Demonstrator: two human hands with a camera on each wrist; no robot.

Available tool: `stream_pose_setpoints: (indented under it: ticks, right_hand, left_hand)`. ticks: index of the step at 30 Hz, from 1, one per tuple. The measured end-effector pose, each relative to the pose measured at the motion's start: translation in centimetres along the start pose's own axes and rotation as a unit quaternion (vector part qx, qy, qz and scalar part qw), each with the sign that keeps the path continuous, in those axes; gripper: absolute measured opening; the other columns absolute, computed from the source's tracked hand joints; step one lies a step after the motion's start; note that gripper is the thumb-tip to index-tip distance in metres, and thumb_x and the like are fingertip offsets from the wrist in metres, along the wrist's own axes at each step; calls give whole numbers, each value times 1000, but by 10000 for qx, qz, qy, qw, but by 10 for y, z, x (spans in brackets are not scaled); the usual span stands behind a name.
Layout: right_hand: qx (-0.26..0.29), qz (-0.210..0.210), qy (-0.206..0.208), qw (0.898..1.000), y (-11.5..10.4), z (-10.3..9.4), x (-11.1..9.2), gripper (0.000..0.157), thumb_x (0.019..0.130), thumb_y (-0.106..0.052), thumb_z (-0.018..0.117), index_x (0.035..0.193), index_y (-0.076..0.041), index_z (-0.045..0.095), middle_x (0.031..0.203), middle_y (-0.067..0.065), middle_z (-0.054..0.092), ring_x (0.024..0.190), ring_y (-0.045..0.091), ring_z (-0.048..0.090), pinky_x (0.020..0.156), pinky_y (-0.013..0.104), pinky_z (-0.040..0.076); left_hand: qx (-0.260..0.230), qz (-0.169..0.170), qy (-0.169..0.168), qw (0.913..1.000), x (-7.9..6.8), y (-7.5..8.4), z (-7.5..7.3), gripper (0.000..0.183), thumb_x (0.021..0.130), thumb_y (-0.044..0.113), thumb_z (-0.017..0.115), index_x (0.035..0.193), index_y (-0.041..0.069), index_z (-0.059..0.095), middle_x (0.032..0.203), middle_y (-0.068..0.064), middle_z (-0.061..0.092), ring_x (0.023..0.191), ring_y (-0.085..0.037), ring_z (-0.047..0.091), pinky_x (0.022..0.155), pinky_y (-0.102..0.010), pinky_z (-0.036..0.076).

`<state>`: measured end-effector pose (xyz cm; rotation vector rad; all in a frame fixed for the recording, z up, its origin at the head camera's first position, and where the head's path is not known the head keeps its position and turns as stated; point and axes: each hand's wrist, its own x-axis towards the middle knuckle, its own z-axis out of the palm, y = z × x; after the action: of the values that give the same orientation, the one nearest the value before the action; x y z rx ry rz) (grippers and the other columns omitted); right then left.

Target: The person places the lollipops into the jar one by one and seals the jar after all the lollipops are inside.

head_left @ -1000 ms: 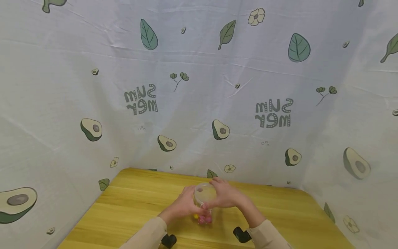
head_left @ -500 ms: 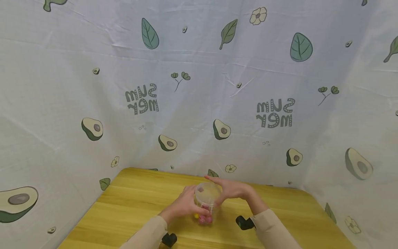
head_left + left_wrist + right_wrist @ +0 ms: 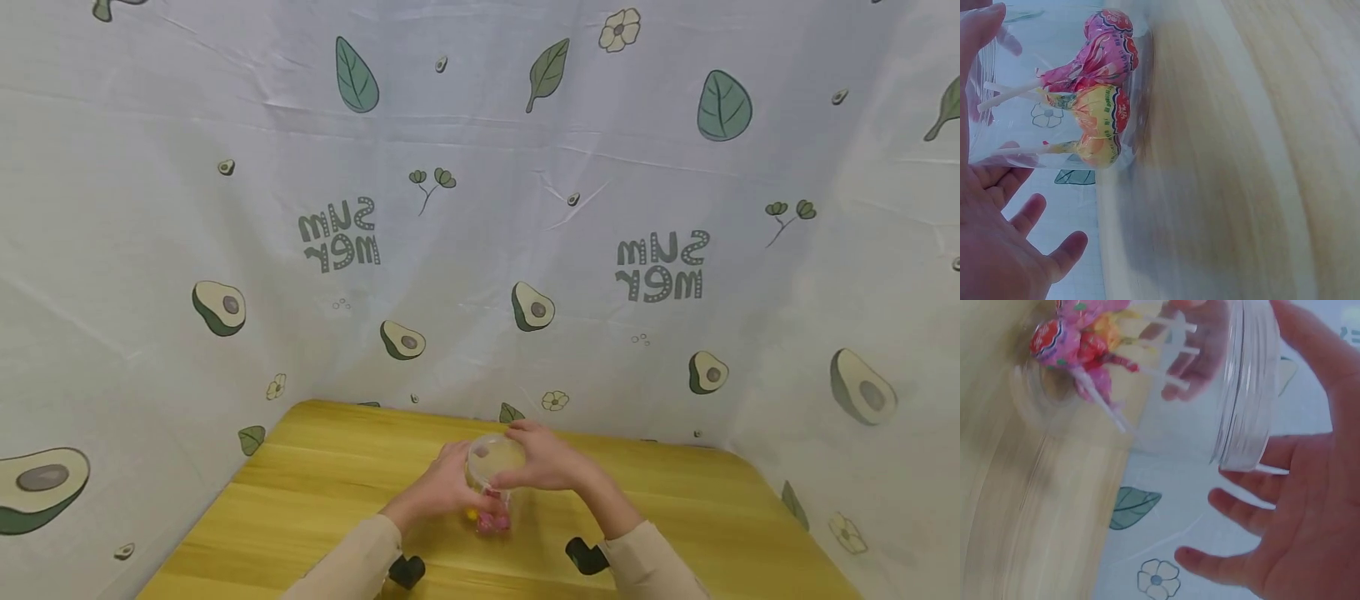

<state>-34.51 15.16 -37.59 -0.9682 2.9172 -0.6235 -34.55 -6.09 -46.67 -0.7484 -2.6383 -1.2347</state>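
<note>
A clear plastic jar (image 3: 1175,434) stands upright on the wooden table, with several wrapped lollipops (image 3: 1102,112) inside, pink, red and yellow, their white sticks pointing up. My left hand (image 3: 442,485) grips the jar's body from the left, its thumb across the near side. Over the top, my right hand (image 3: 551,462) holds the clear round lid (image 3: 1247,394) by its rim, thumb on the near side and index finger on the far side. In the right wrist view its other fingers are spread beside the lid. The lid sits on the jar's mouth.
The yellow wooden table (image 3: 315,492) reaches back to a white cloth backdrop (image 3: 457,267) printed with avocados and leaves. Black camera mounts (image 3: 407,572) sit at both wrists, below the beige sleeves (image 3: 352,562).
My right hand moved off to the right of the lid half a second ago, fingers spread, and now grips the lid rim again. The left hand stays round the jar.
</note>
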Motion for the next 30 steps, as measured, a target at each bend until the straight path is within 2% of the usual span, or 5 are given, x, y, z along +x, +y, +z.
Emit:
stream_pose_setpoints:
  ticks: [9, 11, 17, 23, 30]
  right_hand:
    - [854, -58, -364, 9957, 18, 4, 2, 89, 82, -48, 80, 150, -5, 46, 159, 19, 35, 143, 44, 36, 109, 64, 35]
    - [747, -26, -217, 9970, 17, 6, 1, 88, 81, -51, 80, 149, -4, 48, 157, 19, 37, 142, 44, 38, 108, 64, 36]
    - [-460, 115, 323, 9984, 9, 11, -3, 90, 79, -74, 68, 138, -7, 60, 152, 17, 47, 136, 44, 45, 102, 70, 38]
    - [386, 106, 454, 9982, 9, 16, -12, 93, 75, -58, 82, 140, 2, 55, 153, 26, 41, 139, 47, 40, 108, 65, 36]
    - [24, 819, 1308, 9880, -4, 33, -19, 102, 68, -73, 78, 135, 1, 58, 149, 25, 46, 135, 45, 46, 98, 69, 41]
  left_hand:
    - [11, 39, 41, 10000, -2, 0, 0, 83, 69, 55, 87, 136, 17, 56, 132, 0, 60, 121, -22, 45, 99, -49, 41]
    - [44, 66, 70, 9999, -2, 1, 0, 83, 68, 55, 88, 136, 19, 57, 131, 1, 60, 122, -23, 46, 99, -50, 41]
    - [65, 31, 139, 9999, -1, 0, 1, 82, 68, 58, 87, 135, 21, 58, 129, 4, 61, 123, -23, 45, 101, -52, 39]
    - [77, -10, 138, 9999, -4, -2, 4, 84, 67, 60, 86, 137, 23, 57, 127, 6, 60, 122, -20, 45, 100, -49, 41]
    - [71, -140, 235, 9996, -5, 0, 4, 80, 67, 56, 87, 132, 20, 58, 125, 3, 59, 118, -20, 46, 97, -47, 42]
